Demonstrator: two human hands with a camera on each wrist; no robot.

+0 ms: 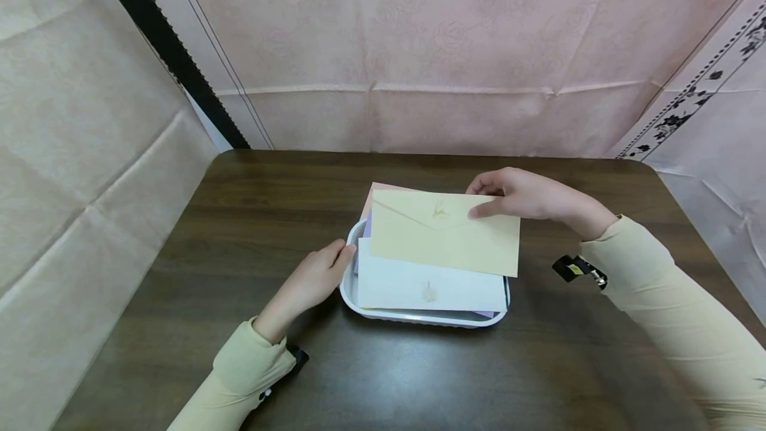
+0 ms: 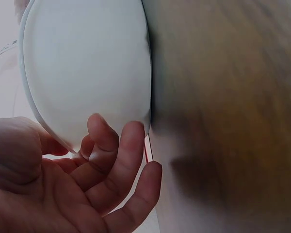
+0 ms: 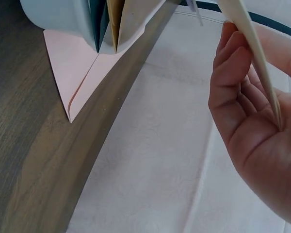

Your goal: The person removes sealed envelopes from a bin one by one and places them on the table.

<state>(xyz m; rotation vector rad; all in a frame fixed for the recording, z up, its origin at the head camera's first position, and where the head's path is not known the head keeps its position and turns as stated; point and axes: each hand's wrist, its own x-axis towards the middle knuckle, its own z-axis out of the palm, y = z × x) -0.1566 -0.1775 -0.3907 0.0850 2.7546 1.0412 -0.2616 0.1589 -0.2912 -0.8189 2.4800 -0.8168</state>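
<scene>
A white plastic basket (image 1: 419, 317) full of envelopes stands on the table. My left hand (image 1: 317, 275) grips its left rim, thumb on top and fingers curled against the outer wall (image 2: 87, 63). With thumb and fingers, my right hand (image 1: 526, 195) pinches the upper right edge of a pale yellow envelope (image 1: 443, 231), its flap side towards me, raised over the basket. Below it a white envelope (image 1: 431, 288) with a small gold print leans at the front. A pink envelope (image 3: 82, 68) lies behind the basket. Dark green (image 3: 98, 29) and tan envelopes (image 3: 115, 24) show inside.
The dark wooden table (image 1: 251, 238) has rounded back corners. Pale patterned cloth (image 1: 455, 52) hangs behind it and at both sides. A black strap end (image 1: 565, 268) sticks out at the right cuff.
</scene>
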